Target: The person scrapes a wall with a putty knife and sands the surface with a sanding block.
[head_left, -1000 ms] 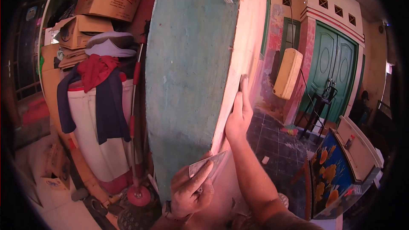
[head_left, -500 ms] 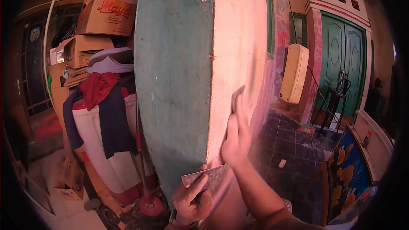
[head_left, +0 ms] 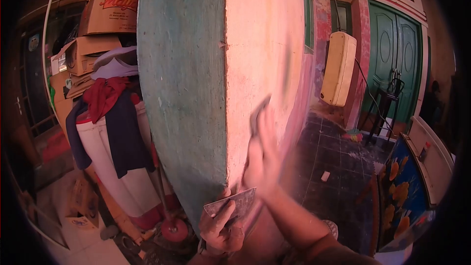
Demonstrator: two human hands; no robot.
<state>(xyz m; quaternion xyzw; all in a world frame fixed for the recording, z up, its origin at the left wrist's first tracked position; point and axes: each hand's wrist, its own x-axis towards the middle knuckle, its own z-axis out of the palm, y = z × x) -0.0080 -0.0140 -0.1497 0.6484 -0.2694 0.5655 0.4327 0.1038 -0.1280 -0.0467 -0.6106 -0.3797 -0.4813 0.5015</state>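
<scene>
My left hand (head_left: pixel 222 230) is closed on a flat metal scraper (head_left: pixel 234 202), its wide blade tilted near the foot of a wall corner. Above and to the right, my right hand (head_left: pixel 262 159), smeared by motion, grips a dark, thin-bladed scraper (head_left: pixel 258 114) against the pale face of the wall (head_left: pixel 255 34). The hand itself hides the lower part of that tool. The wall's other face (head_left: pixel 184 88), painted blue-green, meets the pale one at a rough vertical edge.
On the left, cardboard boxes (head_left: pixel 109 14) are piled behind a white bin (head_left: pixel 100 152) draped with red and dark clothes. A cream case (head_left: pixel 338 68) hangs at the right. Beyond are green doors (head_left: pixel 392 59), a black stool (head_left: pixel 385 110) and a flower-painted panel (head_left: pixel 397 194).
The view has shifted, so the wall sits farther left. My right hand has slid the scraper down the pale face. My left hand still holds its scraper near the corner.
</scene>
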